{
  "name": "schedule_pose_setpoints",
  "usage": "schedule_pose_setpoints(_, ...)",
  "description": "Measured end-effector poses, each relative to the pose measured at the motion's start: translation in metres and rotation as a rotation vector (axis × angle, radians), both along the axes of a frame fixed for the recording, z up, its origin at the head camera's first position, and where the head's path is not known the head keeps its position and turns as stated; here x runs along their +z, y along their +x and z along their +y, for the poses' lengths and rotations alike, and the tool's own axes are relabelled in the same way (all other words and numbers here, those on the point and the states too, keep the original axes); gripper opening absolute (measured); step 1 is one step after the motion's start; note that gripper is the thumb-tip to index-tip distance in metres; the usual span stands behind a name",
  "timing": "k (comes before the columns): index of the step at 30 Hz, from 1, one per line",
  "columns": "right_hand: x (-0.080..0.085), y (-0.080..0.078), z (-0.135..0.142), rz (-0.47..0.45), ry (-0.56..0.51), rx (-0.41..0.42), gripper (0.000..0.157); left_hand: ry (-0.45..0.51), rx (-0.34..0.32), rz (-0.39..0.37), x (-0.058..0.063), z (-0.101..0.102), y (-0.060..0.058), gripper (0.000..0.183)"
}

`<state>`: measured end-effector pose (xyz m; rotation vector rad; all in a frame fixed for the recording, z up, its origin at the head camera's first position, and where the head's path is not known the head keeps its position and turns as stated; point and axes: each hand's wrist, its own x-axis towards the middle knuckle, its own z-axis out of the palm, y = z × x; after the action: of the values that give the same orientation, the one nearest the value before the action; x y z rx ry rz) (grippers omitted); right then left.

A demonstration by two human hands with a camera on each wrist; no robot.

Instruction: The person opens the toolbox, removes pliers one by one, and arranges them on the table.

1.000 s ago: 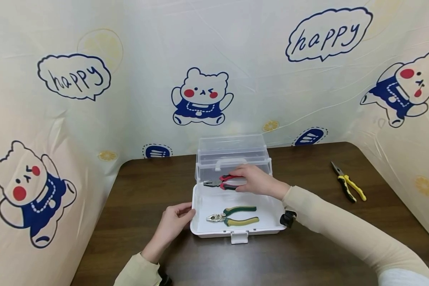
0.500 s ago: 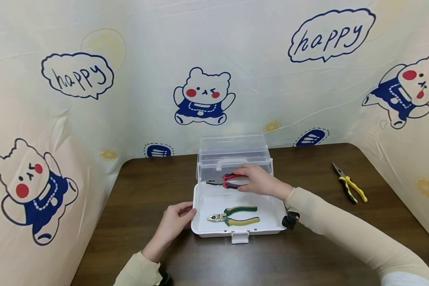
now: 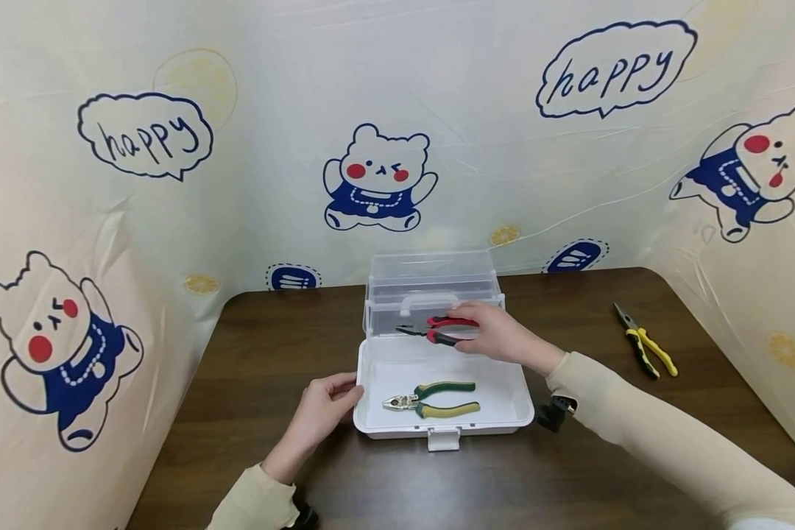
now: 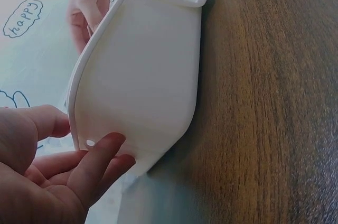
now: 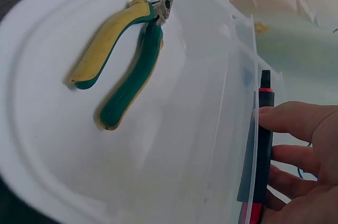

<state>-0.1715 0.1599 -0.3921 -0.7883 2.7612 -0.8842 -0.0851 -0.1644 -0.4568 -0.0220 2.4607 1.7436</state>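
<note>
My right hand (image 3: pixel 500 333) holds red-and-black pliers (image 3: pixel 442 338) by the handles, over the back part of an open white toolbox (image 3: pixel 503 425). Their jaws point left in the head view. Seen from the right wrist, the pliers (image 5: pixel 265 129) show edge-on against the clear plastic, fingers and thumb on the handles. My left hand (image 3: pixel 320 412) grips the toolbox's left rim; in the left wrist view the thumb is inside the rim and the fingers lie on the outer wall (image 4: pixel 137 65). Green-and-yellow pliers (image 3: pixel 447 398) lie in the tray, handles to the right.
Behind the tray stands the raised clear lid (image 3: pixel 430 283) with a white handle. Yellow-and-black long-nose pliers (image 3: pixel 642 346) lie on the brown table (image 3: pixel 265 346) at the right. A latch (image 3: pixel 443 439) hangs at the toolbox's front. A printed cloth (image 3: pixel 291 184) encloses the table.
My right hand has shifted to the right and slightly back with the red-and-black pliers. My left hand stays on the toolbox rim, and the green-and-yellow pliers have not moved.
</note>
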Motion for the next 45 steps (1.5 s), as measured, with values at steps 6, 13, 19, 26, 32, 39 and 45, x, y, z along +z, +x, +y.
schedule_pose_setpoints(6, 0.003, 0.007, 0.01, 0.054, 0.007, -0.001, 0.057, -0.021, -0.001, 0.012, -0.001, 0.0, -0.002, 0.027)
schedule_pose_setpoints(13, 0.004, 0.015, 0.024, 0.074, -0.015, -0.028, 0.056, -0.029, 0.0, 0.011, -0.001, 0.0, -0.003, 0.028)
schedule_pose_setpoints(19, 0.003, 0.022, 0.039, 0.059, -0.057, -0.043, 0.054, -0.01, 0.0, 0.0, -0.001, -0.001, -0.003, 0.028)
schedule_pose_setpoints(26, 0.008, 0.036, 0.061, 0.054, -0.038, -0.103, 0.055, 0.005, -0.008, 0.0, -0.003, -0.001, -0.003, 0.028)
schedule_pose_setpoints(32, 0.01, 0.045, 0.082, 0.041, -0.007, -0.165, 0.054, 0.01, 0.001, -0.011, -0.004, -0.001, -0.001, 0.029)
schedule_pose_setpoints(39, 0.006, 0.053, 0.105, 0.045, 0.01, -0.225, 0.055, 0.008, 0.007, -0.012, -0.003, -0.001, -0.001, 0.029)
schedule_pose_setpoints(45, 0.0, 0.058, 0.126, 0.043, 0.038, -0.293, 0.06, 0.014, 0.01, -0.016, -0.003, -0.001, -0.001, 0.03)
